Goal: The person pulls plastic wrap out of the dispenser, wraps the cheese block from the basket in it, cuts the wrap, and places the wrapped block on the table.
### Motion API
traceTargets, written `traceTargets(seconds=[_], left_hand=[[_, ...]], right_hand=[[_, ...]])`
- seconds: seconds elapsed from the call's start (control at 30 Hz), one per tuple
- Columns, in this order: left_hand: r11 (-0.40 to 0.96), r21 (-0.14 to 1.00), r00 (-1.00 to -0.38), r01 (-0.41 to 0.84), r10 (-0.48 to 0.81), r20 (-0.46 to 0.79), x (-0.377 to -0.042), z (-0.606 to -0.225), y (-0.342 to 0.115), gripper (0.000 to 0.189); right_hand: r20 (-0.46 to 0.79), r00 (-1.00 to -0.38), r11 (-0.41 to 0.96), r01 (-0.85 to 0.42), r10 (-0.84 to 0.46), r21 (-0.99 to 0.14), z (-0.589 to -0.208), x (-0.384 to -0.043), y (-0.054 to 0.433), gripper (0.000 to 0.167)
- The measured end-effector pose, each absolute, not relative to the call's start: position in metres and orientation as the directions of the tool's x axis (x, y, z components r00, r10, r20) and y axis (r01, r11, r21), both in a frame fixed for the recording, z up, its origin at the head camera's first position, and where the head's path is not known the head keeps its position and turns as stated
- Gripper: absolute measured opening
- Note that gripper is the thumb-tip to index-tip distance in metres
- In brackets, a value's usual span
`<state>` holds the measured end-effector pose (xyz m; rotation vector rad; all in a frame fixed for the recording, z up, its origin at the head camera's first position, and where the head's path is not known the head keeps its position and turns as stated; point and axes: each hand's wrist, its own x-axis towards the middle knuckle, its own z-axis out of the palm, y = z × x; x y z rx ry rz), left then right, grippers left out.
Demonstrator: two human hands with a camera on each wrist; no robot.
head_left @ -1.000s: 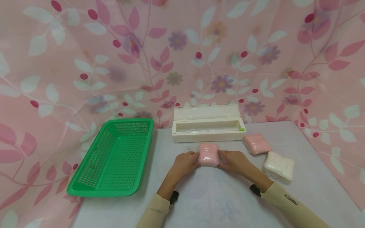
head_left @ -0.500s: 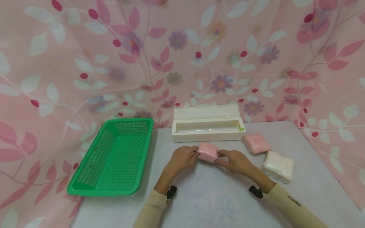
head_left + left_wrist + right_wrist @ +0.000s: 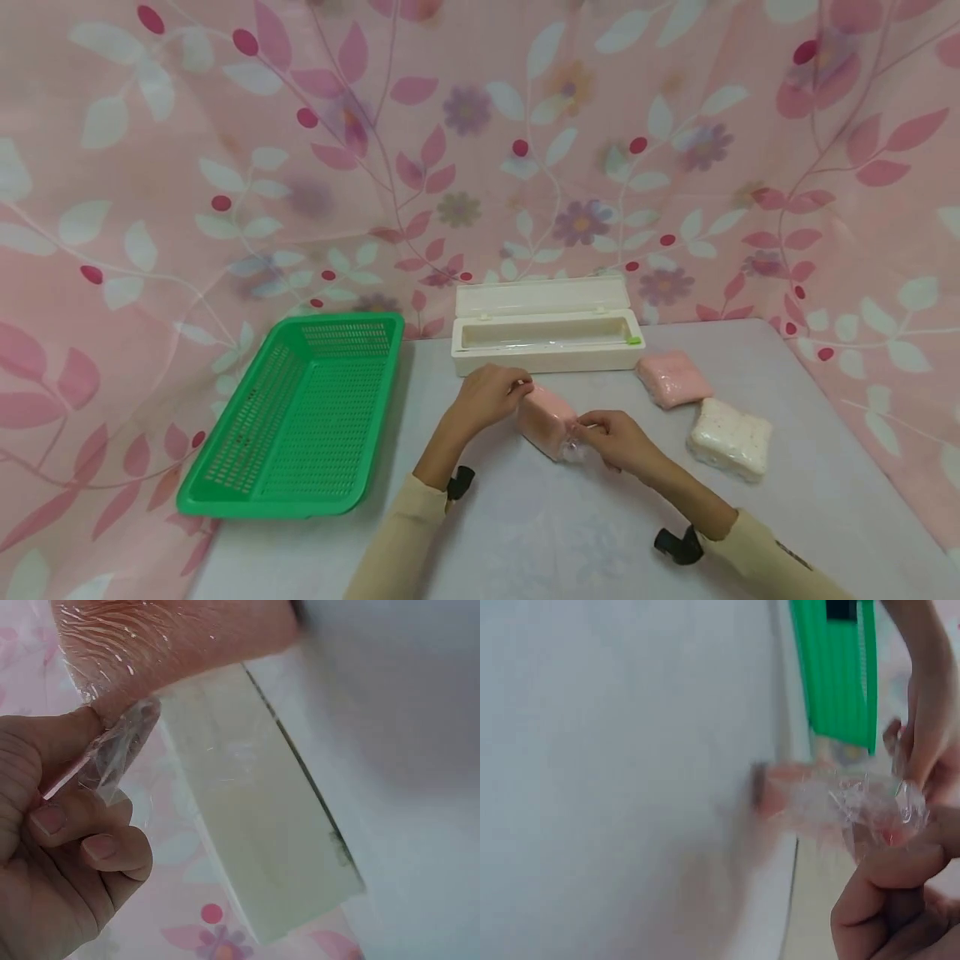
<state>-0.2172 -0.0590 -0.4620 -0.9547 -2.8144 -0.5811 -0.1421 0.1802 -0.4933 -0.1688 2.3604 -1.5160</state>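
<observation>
A pink block point(image 3: 549, 417) wrapped in clear plastic film is held slightly tilted between both hands, in the middle of the head view. Its kind cannot be told; it looks soft, like a sponge. My left hand point(image 3: 491, 393) pinches a twisted end of the film point(image 3: 112, 754) between thumb and index finger, seen closely in the left wrist view. On the other side, my right hand point(image 3: 621, 440) pinches the gathered film point(image 3: 855, 799) at the block's near right end. Behind the hands stands a long white film dispenser box point(image 3: 547, 360), its lid raised.
To the left stands a green perforated plastic basket point(image 3: 375, 433). Right of the box lie another wrapped pink block point(image 3: 677, 380) and a wrapped white block point(image 3: 731, 437). A flowered pink curtain point(image 3: 480, 150) hangs behind the pale table point(image 3: 540, 542).
The pink block has been lifted and turned, so its right end now points nearer and downward. My left hand has moved up slightly, the right one down, and film at the right end now shows.
</observation>
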Motion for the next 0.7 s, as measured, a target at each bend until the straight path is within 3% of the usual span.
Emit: traceTargets(seconds=[0.1, 0.33, 0.57, 0.7], left_hand=[[0.732, 0.25, -0.773, 0.634, 0.591, 0.229, -0.219, -0.458, -0.049, 0.011], [0.72, 0.156, -0.734, 0.676, 0.639, 0.231, -0.22, -0.456, -0.024, 0.009], [0.658, 0.057, -0.654, 0.751, 0.729, 0.202, -0.214, -0.459, 0.0, 0.008], [0.63, 0.054, -0.63, 0.775, 0.762, 0.145, -0.209, -0.468, 0.01, 0.008]], right_hand=[[-0.293, -0.921, 0.318, 0.206, -0.257, -0.925, -0.494, -0.132, 0.177, 0.046], [-0.4, -0.844, 0.01, 0.425, -0.358, -0.905, -0.5, -0.11, 0.18, 0.049], [-0.452, -0.763, -0.268, 0.606, -0.463, -0.749, -0.511, -0.091, 0.176, 0.012], [-0.422, -0.704, -0.39, 0.685, -0.571, -0.615, -0.522, -0.084, 0.174, 0.016]])
